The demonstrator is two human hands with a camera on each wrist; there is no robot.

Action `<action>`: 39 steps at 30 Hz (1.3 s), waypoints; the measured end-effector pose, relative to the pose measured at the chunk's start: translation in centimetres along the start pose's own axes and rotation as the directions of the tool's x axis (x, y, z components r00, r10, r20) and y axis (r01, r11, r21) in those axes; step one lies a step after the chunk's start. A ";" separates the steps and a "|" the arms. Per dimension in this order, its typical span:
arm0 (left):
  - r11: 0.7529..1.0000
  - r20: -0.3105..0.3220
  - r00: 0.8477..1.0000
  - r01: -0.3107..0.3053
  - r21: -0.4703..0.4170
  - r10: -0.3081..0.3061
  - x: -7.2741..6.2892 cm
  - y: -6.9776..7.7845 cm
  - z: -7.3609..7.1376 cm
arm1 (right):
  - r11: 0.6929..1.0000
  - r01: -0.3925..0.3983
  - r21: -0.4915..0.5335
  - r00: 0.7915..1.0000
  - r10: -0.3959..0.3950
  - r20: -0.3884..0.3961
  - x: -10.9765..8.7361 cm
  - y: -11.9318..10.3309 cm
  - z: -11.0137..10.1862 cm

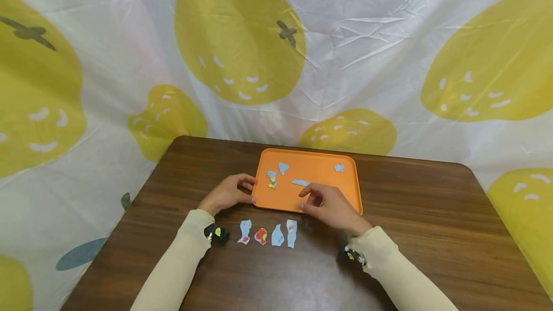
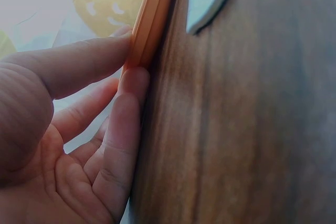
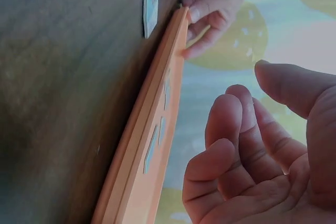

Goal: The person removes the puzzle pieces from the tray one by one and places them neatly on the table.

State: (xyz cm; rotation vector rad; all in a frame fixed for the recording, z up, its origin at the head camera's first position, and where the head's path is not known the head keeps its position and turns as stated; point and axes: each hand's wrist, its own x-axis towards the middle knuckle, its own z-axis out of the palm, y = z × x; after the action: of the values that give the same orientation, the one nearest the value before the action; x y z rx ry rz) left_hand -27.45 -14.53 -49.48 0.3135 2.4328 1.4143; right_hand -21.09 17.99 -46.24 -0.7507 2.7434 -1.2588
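An orange tray (image 1: 319, 161) lies on the wooden table and holds several irregular light-blue picture pieces. My left hand (image 1: 228, 192) grips the tray's left edge; in the left wrist view its fingertips press against the orange rim (image 2: 152, 22). Over the front right part of the tray hovers my right hand (image 1: 331, 204), its fingers loosely bent and nothing between them. A slim light-blue piece (image 1: 299, 183) lies just beyond its fingertips. Towards the tray's left are a triangular piece (image 1: 283, 168) and small pieces with yellow (image 1: 272, 179). Another small piece (image 1: 340, 168) is at the back right.
In front of the tray, a row of picture pieces lies on the table (image 1: 414, 234): a blue one with red at its foot (image 1: 245, 232), a red one (image 1: 261, 236), a pointed blue one (image 1: 278, 236) and a long one (image 1: 291, 234). A fruit-patterned cloth (image 1: 363, 56) hangs behind.
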 end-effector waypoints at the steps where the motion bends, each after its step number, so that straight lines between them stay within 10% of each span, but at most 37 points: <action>1: 1.000 0.000 1.000 -0.002 0.000 0.002 0.0 0.0 0.0 | 1.000 -0.003 0.002 1.000 0.003 -0.002 0.1 0.1 -0.1; 39: 1.000 -0.002 1.000 -0.006 -0.027 0.006 0.2 -0.3 0.0 | 0.964 -0.242 0.111 0.970 0.236 0.060 5.9 5.6 -1.2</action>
State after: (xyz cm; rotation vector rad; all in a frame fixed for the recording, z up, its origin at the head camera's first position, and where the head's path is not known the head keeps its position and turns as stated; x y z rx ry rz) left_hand -27.61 -14.62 -49.79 0.3137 2.4136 1.4496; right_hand -28.94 19.39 -48.45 -0.4175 2.5990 -1.3178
